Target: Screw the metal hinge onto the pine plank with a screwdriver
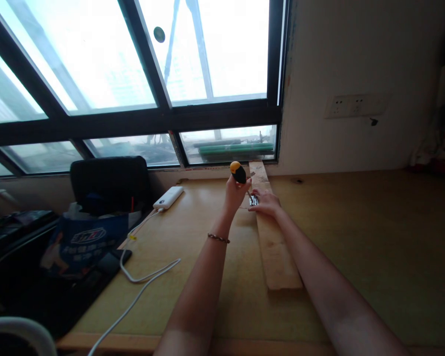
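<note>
My left hand is closed around a screwdriver with a yellow and black handle. Its shaft slants down to a small shiny metal plate, which lies on a long wooden board. The fingers and thumb of my right hand grip the plate from either side, holding it against the board. Fingers partly cover the plate, so its exact kind does not show, nor does any screw under the tip.
A white power bank with a white cable lies on the wooden table, left of the board. Beyond the table's left edge are a black chair and a blue bag. A window and wall border the back.
</note>
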The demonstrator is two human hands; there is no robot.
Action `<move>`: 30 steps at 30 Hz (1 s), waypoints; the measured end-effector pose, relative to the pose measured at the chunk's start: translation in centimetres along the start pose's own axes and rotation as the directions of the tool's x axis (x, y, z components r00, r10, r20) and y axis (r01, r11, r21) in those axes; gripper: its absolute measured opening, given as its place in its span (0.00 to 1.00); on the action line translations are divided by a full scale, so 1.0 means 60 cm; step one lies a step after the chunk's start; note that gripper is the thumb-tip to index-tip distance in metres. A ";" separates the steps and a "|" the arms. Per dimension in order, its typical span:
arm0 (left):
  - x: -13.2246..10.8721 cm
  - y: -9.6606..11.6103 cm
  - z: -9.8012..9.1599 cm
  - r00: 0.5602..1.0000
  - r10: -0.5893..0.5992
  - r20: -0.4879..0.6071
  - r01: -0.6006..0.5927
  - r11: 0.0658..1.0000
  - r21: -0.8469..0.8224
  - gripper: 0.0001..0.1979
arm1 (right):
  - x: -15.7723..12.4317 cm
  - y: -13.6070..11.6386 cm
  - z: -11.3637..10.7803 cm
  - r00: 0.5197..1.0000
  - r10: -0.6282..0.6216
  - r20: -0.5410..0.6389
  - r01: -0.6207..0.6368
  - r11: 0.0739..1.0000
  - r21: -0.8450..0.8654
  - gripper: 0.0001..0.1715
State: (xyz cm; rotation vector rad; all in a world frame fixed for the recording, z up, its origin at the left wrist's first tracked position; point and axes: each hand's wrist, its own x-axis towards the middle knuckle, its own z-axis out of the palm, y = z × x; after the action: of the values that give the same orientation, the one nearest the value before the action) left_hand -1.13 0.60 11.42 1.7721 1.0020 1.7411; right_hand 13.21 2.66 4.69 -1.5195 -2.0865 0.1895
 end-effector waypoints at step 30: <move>-0.005 -0.015 0.018 0.992 -0.096 -0.085 0.071 0.964 -0.258 0.15 | 0.000 -0.002 0.000 1.000 -0.020 -0.003 0.020 1.000 0.001 0.40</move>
State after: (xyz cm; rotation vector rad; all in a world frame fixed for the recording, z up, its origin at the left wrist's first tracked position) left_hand -0.23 1.12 10.47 1.4777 0.8355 1.8265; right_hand 13.15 2.60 4.74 -1.4969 -2.0975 0.1807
